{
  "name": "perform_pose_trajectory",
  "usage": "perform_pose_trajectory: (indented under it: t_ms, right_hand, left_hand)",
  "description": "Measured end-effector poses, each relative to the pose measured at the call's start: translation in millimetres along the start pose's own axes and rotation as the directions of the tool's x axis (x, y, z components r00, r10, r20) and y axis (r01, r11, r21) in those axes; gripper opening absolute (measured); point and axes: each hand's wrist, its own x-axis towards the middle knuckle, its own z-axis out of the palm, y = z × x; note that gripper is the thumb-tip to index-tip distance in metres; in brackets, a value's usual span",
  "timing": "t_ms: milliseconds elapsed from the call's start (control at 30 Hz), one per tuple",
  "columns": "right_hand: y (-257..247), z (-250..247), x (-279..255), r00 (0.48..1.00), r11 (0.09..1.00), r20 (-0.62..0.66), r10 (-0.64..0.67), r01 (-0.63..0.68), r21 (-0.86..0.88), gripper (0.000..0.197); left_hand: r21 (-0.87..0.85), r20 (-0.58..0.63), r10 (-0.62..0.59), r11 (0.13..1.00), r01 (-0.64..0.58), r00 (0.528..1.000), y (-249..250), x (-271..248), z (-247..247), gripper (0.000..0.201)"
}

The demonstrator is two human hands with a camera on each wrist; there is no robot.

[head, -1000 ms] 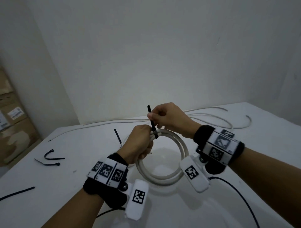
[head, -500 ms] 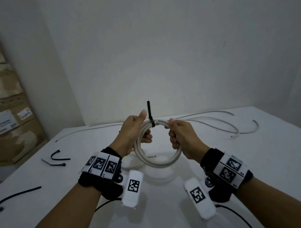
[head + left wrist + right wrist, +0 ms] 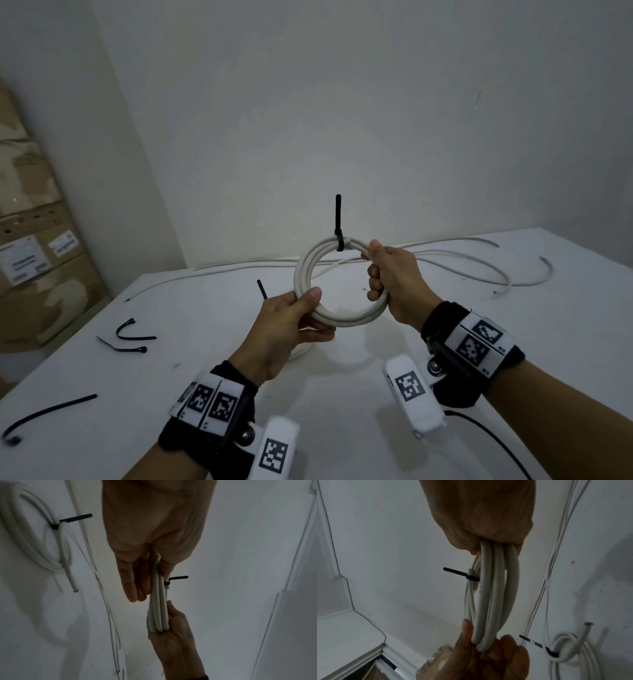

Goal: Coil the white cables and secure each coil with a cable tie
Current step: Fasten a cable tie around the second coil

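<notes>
A white cable coil (image 3: 303, 270) stands upright in the air above the table (image 3: 342, 404), held by both hands. A black cable tie (image 3: 339, 236) binds its top, and the tie's tail points straight up. My left hand (image 3: 313, 310) pinches the coil's lower left between thumb and fingers. My right hand (image 3: 376, 274) grips the coil's right side with curled fingers. The left wrist view shows the coil (image 3: 158, 609) edge-on, the left hand (image 3: 150, 582) above and the right hand (image 3: 171, 626) below. In the right wrist view the right hand (image 3: 488, 545) clasps three strands of the coil (image 3: 494, 595).
A second tied coil (image 3: 42, 545) lies on the table under my left hand; its tie tail (image 3: 262, 289) sticks up. Loose white cables (image 3: 479, 267) run along the back and right. Spare black ties (image 3: 133, 334) (image 3: 48, 414) lie at left. Cardboard boxes (image 3: 30, 257) stand beyond the left edge.
The coil has been lifted and turned upright. My right hand left the tie's tail and took the coil's right side. My left hand slid down to the coil's lower left.
</notes>
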Motion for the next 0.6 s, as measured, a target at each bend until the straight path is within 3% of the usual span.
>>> perform_pose_trajectory:
  t_ms: [133,233,300,433,500,600]
  right_hand:
    - [5.7,1.5,0.5,0.998,0.996,-0.039,-0.053,0.05,-0.067,0.028]
    - [10.1,0.9,-1.0,0.997,0.997,-0.047,-0.066,0.064,-0.038,0.027]
    - [11.2,1.1,-2.4,0.995,0.994,-0.033,-0.097,0.095,-0.053,0.026]
    - [9.3,4.5,-2.9,0.986,0.985,-0.047,-0.16,0.156,-0.079,0.026]
    - [6.7,7.5,-5.3,0.99,0.99,-0.028,-0.135,0.134,-0.03,0.031]
    - [0.0,12.0,-10.1,1.0,0.994,0.027,0.003,-0.006,0.107,0.04]
  left_hand:
    - [-0.021,0.005,-0.08,0.997,0.08,0.997,-0.9,0.9,0.5,0.032]
    - [0.018,-0.084,-0.036,0.999,0.038,0.996,-1.0,4.3,2.5,0.03]
    - [0.045,-0.079,-0.048,0.998,0.051,0.996,0.6,4.9,1.4,0.027]
    - [-0.055,-0.061,-0.09,0.995,0.086,0.994,7.0,5.1,-0.5,0.023]
    - [-0.143,-0.091,-0.067,0.988,0.054,0.994,7.1,4.6,1.9,0.022]
    - [-0.264,-0.1,-0.081,0.963,0.052,0.992,2.5,3.4,4.5,0.02]
